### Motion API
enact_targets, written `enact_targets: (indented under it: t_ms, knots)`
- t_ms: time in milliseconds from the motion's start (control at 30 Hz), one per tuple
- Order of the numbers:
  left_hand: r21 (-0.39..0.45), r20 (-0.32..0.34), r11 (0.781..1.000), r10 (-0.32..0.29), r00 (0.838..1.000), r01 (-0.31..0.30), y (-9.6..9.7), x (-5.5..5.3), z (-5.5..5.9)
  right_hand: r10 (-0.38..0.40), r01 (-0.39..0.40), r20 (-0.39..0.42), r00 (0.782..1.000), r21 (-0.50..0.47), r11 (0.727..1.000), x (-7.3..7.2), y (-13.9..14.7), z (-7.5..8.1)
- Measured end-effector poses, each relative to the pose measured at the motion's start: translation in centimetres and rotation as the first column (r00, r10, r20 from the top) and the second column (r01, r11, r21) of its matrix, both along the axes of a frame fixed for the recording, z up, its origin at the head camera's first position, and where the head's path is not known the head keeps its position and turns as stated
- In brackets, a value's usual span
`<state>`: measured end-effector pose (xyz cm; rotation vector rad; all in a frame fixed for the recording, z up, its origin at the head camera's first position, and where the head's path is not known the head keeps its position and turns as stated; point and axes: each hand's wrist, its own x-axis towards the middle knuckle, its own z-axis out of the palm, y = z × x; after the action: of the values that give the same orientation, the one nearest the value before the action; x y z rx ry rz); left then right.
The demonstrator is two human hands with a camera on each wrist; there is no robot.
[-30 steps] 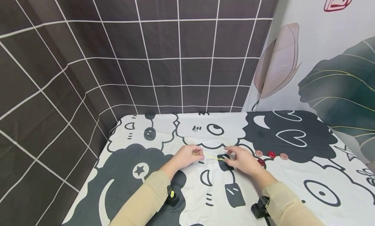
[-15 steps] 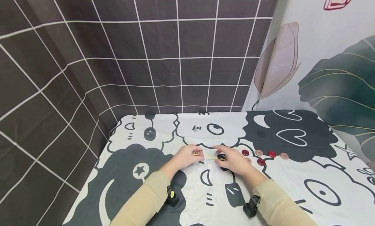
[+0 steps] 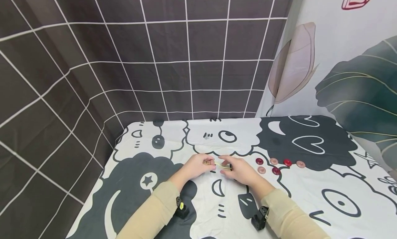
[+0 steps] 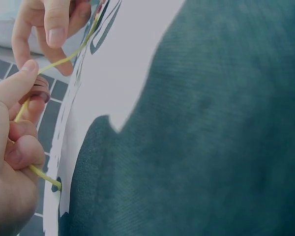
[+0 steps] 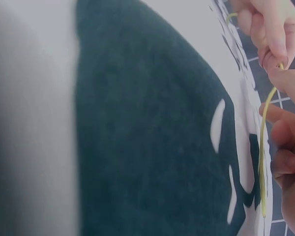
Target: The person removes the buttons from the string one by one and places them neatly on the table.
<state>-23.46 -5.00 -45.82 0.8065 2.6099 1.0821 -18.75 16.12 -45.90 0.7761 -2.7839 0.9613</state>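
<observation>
My left hand (image 3: 196, 166) pinches a small stack of pinkish-brown buttons (image 4: 41, 90) between thumb and fingers. A thin yellow cord (image 5: 262, 162) runs through the stack, and its other part passes under the curled lower fingers to a short end below that hand. To the right, my right hand (image 3: 243, 170) faces the left one with thumb and fingers loosely extended. In the left wrist view the cord crosses close by those fingers. One right fingertip (image 5: 289, 84) comes right up to the buttons, while the cord hangs down beside the hand.
On the cloth (image 3: 297, 197), printed with black-and-white cartoon faces, several loose buttons lie right of my right hand, among them a dark red button (image 3: 259, 161) and a pink button (image 3: 300, 164). A dark gridded curtain (image 3: 204, 73) hangs behind and to the left.
My right hand has moved left along the cord toward my left hand, uncovering loose buttons on the cloth. The cord between the hands has gone slacker. My left hand stays in place.
</observation>
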Motion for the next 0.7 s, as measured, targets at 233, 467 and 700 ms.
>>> enact_targets:
  t_ms: [233, 467, 700]
  knots:
    - [-0.012, 0.006, 1.0, -0.002, 1.0, 0.002, -0.1, 0.1, 0.1, 0.011, -0.007, 0.087, 0.996, -0.045, 0.999, 0.1, -0.8, 0.0]
    - [-0.004, 0.0, 1.0, -0.008, 1.0, 0.008, -0.1, 0.1, 0.0, 0.036, -0.034, 0.054, 0.998, -0.037, 0.999, -0.1, -1.3, -0.2]
    - [-0.011, 0.008, 1.0, 0.002, 1.0, -0.002, -0.1, 0.1, 0.0, 0.004, -0.005, -0.029, 1.0, -0.007, 1.0, -0.3, -1.4, -0.3]
